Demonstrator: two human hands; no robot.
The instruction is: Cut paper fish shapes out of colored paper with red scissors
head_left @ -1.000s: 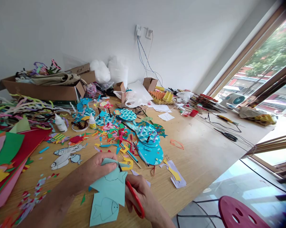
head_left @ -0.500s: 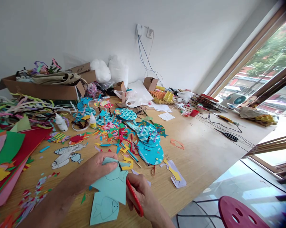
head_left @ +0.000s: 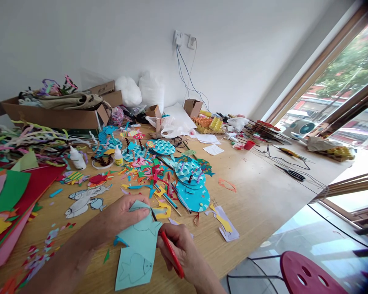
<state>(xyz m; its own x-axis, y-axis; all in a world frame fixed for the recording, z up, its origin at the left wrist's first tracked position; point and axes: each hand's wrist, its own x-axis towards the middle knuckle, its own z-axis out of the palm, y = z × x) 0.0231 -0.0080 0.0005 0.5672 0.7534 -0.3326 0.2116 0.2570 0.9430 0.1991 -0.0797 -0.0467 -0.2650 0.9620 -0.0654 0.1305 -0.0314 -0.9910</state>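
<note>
My left hand (head_left: 127, 212) pinches a light blue sheet of paper (head_left: 135, 239), its thumb on top. A fish outline is drawn on the sheet beside the thumb. In my right hand (head_left: 179, 249) are red-handled scissors (head_left: 172, 254), their fingers wrapped round the handles and a dark blade at the sheet's right edge near the fish's tail. Below the sheet, and partly overlapped by it, is another light blue piece of paper (head_left: 131, 271) with a second drawn fish. Cut-out paper fish (head_left: 86, 201) lie on the table beyond my left forearm.
Scraps, pens and blue egg-carton pieces (head_left: 190, 173) cover the table's middle. Glue bottles (head_left: 77, 158) stand behind. Coloured sheets (head_left: 12, 188) lie at left, below pipe cleaners (head_left: 25, 141) and a cardboard box (head_left: 52, 116). A dark red stool (head_left: 306, 273) is at lower right.
The held sheet and the scissors have shifted slightly left. More of the dark blade shows by the paper's upper right edge, and the sheet's lower right corner now overlaps the lower piece differently.
</note>
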